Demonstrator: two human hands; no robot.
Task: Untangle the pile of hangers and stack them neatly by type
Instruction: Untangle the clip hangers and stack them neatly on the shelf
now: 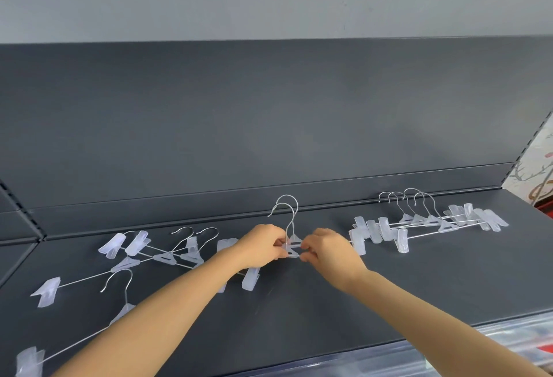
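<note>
On the dark shelf (299, 301), mid-sort: I had two clip hangers pinched together at their centres.

At the left lay the loose hangers (164, 257), four by my count of hooks and centre pieces, their wire bars crossed over one another. My left hand (263, 246) and right hand (326, 249) both had fingers curled onto the clear plastic centre of the held pair (291, 240), whose two steel hooks stood nearly in line. At the right sat the neat stack (431, 221), four hooks fanned side by side. That made ten, all of one clear clip type as far as I could tell. I judged the step to be aligning this pair. The next move called for carrying it right onto the stack, hooks matched and clips kept from snagging.
</note>
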